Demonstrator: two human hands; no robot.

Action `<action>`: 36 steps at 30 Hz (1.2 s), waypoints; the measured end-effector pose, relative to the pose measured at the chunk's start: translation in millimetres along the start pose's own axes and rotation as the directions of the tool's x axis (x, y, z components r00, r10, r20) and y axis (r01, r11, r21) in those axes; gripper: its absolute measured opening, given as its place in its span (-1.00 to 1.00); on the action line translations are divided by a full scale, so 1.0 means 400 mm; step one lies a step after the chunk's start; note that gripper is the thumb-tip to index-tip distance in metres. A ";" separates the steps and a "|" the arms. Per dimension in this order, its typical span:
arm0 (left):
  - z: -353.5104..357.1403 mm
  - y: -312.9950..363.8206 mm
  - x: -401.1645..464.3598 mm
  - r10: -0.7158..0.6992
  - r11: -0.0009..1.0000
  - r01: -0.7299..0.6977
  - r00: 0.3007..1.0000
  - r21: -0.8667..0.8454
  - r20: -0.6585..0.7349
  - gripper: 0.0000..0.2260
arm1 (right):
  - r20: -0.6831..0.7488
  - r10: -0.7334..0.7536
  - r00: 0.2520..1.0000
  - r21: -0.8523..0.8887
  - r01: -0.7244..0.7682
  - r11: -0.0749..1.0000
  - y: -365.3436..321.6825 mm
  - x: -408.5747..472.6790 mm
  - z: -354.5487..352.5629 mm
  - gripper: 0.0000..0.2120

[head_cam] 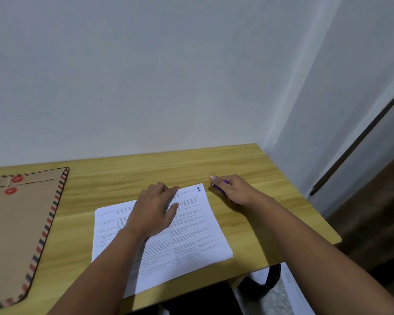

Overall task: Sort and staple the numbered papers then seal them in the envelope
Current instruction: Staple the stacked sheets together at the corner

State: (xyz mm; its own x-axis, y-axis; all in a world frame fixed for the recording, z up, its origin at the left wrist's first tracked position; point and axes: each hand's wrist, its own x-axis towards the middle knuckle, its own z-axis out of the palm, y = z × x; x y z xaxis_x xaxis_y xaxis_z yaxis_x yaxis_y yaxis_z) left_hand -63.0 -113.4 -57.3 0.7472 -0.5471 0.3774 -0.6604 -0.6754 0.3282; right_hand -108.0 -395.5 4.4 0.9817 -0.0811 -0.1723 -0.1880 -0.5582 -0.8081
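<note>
Since the thin white stack of printed papers (pixel 191 233), topped by sheet 1, lies loose mid-desk, it should feel light, floppy and slide-prone; the left hand (pixel 154 212) presses it flat, fingers straight. Just beyond its far right corner, the right hand (pixel 233 189) grips a small purple stapler (pixel 221 184). Far left rests the brown string-tie envelope (pixel 21 223).

The papers (pixel 191 228) lay mid-table (pixel 237 164); the envelope (pixel 16 223) at nine o'clock, the stapler (pixel 221 186) at one o'clock.
</note>
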 end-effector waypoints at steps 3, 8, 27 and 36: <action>-0.004 0.002 0.000 0.014 1.000 -0.014 1.000 -0.006 -0.012 -0.58 | 0.068 -0.038 0.997 -0.029 0.040 0.999 0.016 0.017 0.010 -0.43; -0.010 0.008 -0.001 0.038 0.999 -0.038 0.999 -0.010 -0.034 -0.60 | 0.052 -0.093 0.994 0.027 0.092 0.995 0.021 0.019 0.023 -0.52; -0.012 0.014 -0.002 0.047 0.999 -0.047 0.998 0.000 -0.031 -0.61 | 0.034 -0.162 0.986 0.172 0.154 0.973 0.017 0.029 0.047 -0.79; -0.014 0.014 -0.003 0.052 0.998 -0.053 0.998 -0.016 -0.032 -0.61 | 0.087 -0.130 0.988 0.223 0.108 0.969 0.014 0.049 0.042 -0.75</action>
State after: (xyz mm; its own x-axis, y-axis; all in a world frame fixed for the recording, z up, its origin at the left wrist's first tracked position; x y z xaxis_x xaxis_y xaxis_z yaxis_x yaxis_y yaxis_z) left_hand -67.9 -113.8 -50.9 0.7090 -0.5656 0.4212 -0.6998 -0.6377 0.3217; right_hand -90.2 -386.5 -12.9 0.9914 0.0645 -0.1139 -0.0827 -0.3654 -0.9272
